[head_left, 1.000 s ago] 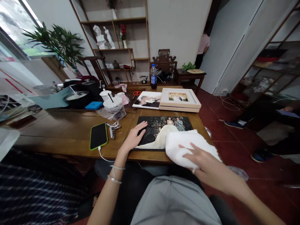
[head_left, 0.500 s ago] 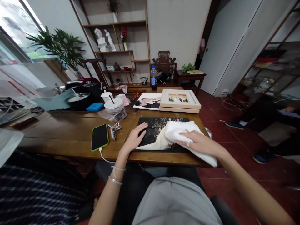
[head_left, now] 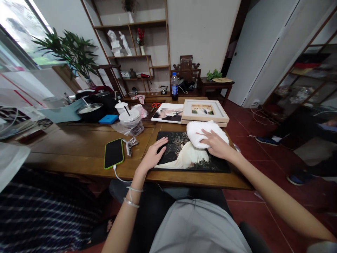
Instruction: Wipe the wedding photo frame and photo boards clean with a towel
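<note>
A dark photo panel (head_left: 172,146) with a long white dress pictured on it lies flat at the front edge of the wooden table. My left hand (head_left: 155,153) rests on the panel's left edge with its fingers stretched out. On the panel's far right part, a white towel (head_left: 193,131) is bunched under my right hand (head_left: 214,142), whose fingers press into the cloth. The towel covers the upper right of the picture.
Behind the panel lie a white-bordered photo (head_left: 168,111) and a pale picture frame (head_left: 222,114). To the left are a charging phone (head_left: 114,153), a lidded cup (head_left: 129,116) and a blue box (head_left: 108,119). A bottle (head_left: 174,86) stands farther back. People are at both sides.
My right hand has pushed the towel away from me, to the panel's far edge, uncovering the lower right of the picture. My left hand stays at the left edge.
</note>
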Tool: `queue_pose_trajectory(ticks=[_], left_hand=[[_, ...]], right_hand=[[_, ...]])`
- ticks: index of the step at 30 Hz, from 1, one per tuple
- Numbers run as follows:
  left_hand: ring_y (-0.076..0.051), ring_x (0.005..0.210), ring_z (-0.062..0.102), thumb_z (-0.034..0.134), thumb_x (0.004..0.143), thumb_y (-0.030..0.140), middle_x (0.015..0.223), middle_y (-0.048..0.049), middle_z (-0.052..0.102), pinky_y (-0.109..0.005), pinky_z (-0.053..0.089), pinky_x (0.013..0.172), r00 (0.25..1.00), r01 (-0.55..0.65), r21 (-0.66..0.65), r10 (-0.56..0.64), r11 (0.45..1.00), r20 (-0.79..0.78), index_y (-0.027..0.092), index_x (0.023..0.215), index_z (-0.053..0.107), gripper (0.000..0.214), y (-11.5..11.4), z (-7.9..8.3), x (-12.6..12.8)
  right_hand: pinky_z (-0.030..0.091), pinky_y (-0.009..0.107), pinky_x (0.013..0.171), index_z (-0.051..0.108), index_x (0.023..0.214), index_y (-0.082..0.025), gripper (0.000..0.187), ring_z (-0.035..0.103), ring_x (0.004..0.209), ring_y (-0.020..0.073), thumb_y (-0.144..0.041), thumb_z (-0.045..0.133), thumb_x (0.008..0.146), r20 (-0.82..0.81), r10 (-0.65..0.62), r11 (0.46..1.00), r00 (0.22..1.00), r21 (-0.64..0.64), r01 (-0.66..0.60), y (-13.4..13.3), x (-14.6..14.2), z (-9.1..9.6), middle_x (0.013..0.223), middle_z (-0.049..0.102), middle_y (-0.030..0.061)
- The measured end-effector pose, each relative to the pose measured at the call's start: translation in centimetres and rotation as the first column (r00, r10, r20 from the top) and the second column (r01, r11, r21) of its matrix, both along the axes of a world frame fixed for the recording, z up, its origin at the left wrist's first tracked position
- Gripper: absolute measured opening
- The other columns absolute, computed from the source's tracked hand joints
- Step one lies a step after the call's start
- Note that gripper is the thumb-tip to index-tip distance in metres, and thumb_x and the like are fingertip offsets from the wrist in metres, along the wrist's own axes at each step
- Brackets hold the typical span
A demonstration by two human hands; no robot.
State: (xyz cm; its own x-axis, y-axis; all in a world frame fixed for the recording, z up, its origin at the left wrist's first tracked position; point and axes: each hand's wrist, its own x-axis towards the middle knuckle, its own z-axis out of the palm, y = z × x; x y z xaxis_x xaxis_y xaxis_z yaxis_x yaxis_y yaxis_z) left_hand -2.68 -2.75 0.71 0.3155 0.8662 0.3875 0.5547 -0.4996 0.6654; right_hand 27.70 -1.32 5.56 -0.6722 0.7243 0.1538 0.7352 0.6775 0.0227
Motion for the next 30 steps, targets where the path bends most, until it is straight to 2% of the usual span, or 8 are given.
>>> queue_pose_trajectory(ticks=[4,11,13,15,18,24,27,30], left_hand=[[-0.018,0.128,0.041,0.042,0.088,0.032,0.133,-0.0070,0.050,-0.039,0.027,0.110,1.000,0.000,0.000,0.000,1.000,0.004,0.019,0.120,0.056,0.037,0.0,0.0,0.0],[-0.019,0.128,0.039,0.041,0.089,0.033,0.134,-0.0059,0.050,-0.039,0.026,0.110,1.000,0.002,0.006,-0.002,1.000,0.001,0.020,0.121,0.056,0.037,0.1,-0.2,0.0],[-0.019,0.128,0.040,0.042,0.089,0.033,0.133,-0.0064,0.050,-0.039,0.026,0.110,1.000,0.004,0.005,-0.004,1.000,0.004,0.019,0.120,0.056,0.037,0.1,-0.2,-0.1],[-0.018,0.128,0.040,0.042,0.089,0.032,0.133,-0.0067,0.051,-0.038,0.027,0.110,1.000,0.004,0.005,-0.004,1.000,0.000,0.018,0.120,0.056,0.037,0.1,-0.2,-0.1],[-0.017,0.129,0.039,0.042,0.089,0.031,0.133,-0.0069,0.050,-0.037,0.026,0.110,1.000,0.005,0.005,-0.005,1.000,-0.009,0.017,0.121,0.056,0.038,0.1,-0.2,-0.1],[-0.017,0.128,0.039,0.042,0.089,0.030,0.133,-0.0068,0.050,-0.037,0.026,0.110,1.000,0.001,0.002,-0.001,1.000,-0.015,0.018,0.121,0.055,0.037,0.1,-0.2,-0.1],[-0.017,0.128,0.040,0.042,0.089,0.030,0.133,-0.0066,0.050,-0.038,0.026,0.110,1.000,-0.001,-0.001,0.001,1.000,-0.014,0.018,0.121,0.056,0.037,0.1,-0.1,0.0],[-0.017,0.129,0.039,0.042,0.089,0.030,0.133,-0.0064,0.050,-0.038,0.026,0.110,1.000,-0.001,-0.004,0.001,1.000,-0.018,0.018,0.121,0.055,0.037,0.0,0.0,0.0]], right_hand=[[0.025,0.054,0.103,0.062,0.108,-0.018,0.057,0.028,0.131,0.0287,0.001,0.039,0.059,-0.044,-0.014,0.997,0.999,-0.075,0.011,-2.8,-0.1,0.4,0.138,0.043,0.0087],[0.025,0.045,0.107,0.066,0.100,-0.025,0.059,0.028,0.132,0.0243,0.003,0.039,0.056,-0.081,0.060,0.962,0.995,-0.263,-0.079,-11.7,-0.9,2.9,0.138,0.043,-0.0003],[0.027,0.040,0.107,0.067,0.097,-0.027,0.058,0.031,0.131,0.0221,0.002,0.039,0.055,-0.110,0.086,0.940,0.990,-0.319,-0.117,-13.1,-0.9,3.7,0.137,0.045,-0.0022],[0.030,0.038,0.105,0.067,0.094,-0.027,0.056,0.035,0.129,0.0214,0.002,0.039,0.054,-0.124,0.089,0.920,0.988,-0.369,-0.129,-13.4,-0.8,4.2,0.133,0.049,-0.0007],[0.033,0.037,0.102,0.067,0.095,-0.024,0.054,0.037,0.127,0.0208,0.001,0.039,0.057,-0.130,0.060,0.911,0.990,-0.398,-0.108,-11.6,-0.4,4.0,0.130,0.052,0.0041],[0.030,0.044,0.103,0.057,0.117,-0.018,0.054,0.031,0.131,0.0249,-0.005,0.041,0.067,-0.182,-0.003,0.967,0.983,-0.250,-0.043,-4.1,0.3,1.2,0.136,0.045,0.0106],[0.024,0.048,0.106,0.054,0.120,-0.019,0.044,0.025,0.133,0.0269,-0.016,0.043,0.077,-0.195,0.051,0.970,0.979,-0.225,-0.095,-0.5,-0.1,0.2,0.135,0.046,0.0084],[0.014,0.055,0.107,0.056,0.117,-0.021,0.036,0.021,0.134,0.0288,-0.030,0.041,0.086,-0.195,0.028,0.985,0.980,-0.163,-0.060,2.2,-1.0,-0.5,0.132,0.050,0.0075]])
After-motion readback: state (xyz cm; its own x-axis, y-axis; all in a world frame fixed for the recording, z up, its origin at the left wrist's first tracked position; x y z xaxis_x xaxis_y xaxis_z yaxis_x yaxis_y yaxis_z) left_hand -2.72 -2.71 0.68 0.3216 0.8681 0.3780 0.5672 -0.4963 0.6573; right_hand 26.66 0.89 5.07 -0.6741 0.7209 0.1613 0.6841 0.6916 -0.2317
